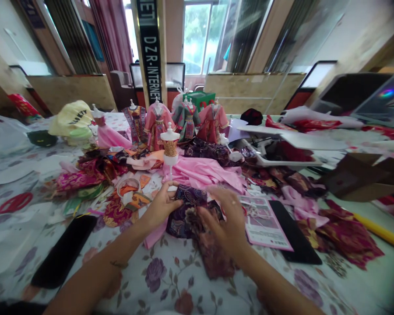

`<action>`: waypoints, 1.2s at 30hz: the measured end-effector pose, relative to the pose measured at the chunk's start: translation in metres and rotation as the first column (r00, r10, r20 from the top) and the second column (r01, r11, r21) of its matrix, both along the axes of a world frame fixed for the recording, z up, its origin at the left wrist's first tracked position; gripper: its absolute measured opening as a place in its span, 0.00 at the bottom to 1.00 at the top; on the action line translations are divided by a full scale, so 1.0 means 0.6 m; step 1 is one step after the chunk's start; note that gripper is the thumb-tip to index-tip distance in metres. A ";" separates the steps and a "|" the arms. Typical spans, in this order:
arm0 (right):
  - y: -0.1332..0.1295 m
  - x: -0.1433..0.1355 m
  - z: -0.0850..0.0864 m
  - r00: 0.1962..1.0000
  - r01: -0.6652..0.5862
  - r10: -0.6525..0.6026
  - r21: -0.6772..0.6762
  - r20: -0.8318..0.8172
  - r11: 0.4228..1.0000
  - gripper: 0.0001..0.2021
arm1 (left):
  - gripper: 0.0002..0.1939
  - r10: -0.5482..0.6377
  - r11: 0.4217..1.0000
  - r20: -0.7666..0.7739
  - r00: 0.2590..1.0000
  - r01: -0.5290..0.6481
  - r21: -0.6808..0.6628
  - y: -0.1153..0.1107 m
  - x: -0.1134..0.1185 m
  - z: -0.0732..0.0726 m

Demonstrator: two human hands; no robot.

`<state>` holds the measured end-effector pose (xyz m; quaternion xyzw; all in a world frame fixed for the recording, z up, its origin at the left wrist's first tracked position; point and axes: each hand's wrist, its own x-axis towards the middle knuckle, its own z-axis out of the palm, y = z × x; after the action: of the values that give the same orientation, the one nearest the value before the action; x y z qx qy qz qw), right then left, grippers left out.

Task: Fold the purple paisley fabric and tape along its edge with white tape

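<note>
A dark purple patterned cloth [180, 218] lies on the flowered tablecloth in front of me. My left hand [162, 203] pinches its upper left edge between thumb and fingers. Over the cloth's right side is my right hand [228, 218], slightly blurred, its fingers apart and its fingertips at the fabric. A brownish floral part [215, 256] of the fabric hangs toward me below that hand. Just beyond stands a small white dress form [170, 138] with a gold band round its body. Pink cloth [206, 173] is spread behind my hands.
Several dressed doll forms [157, 118] stand at the back. A black phone [65, 249] lies left, a printed card [265, 223] and a black slab [295, 236] right. Fabric scraps [92, 173] and a tape roll [128, 186] are left; a cardboard box [354, 177] is right.
</note>
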<state>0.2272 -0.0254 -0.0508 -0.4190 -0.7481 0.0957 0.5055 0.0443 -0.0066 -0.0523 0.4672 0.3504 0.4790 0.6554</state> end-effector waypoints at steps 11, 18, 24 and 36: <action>0.028 0.000 -0.035 0.746 -0.535 -0.063 -0.654 -0.663 0.535 0.15 | 0.29 -0.189 0.982 -0.178 0.966 0.189 -0.017 0.000 -0.020 -0.015; 0.039 0.037 -0.006 0.804 -0.461 -0.050 -0.675 -0.592 0.576 0.17 | 0.18 -0.142 0.985 -0.474 0.869 0.172 0.022 -0.020 -0.186 0.060; 0.040 0.118 -0.023 0.978 -0.192 0.068 -0.713 -0.199 0.674 0.11 | 0.12 -0.050 0.998 -0.833 0.551 0.062 -0.019 -0.049 -0.379 0.093; -0.007 0.100 -0.039 0.877 0.255 0.108 -0.646 0.467 0.719 0.09 | 0.08 0.241 0.969 -0.928 0.283 -0.014 0.247 -0.035 -0.346 0.068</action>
<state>0.2873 -0.0297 -0.0743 -0.6171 -0.7398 0.2411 0.1174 -0.1631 -0.0274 -0.0113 0.6902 0.6593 0.1896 0.2301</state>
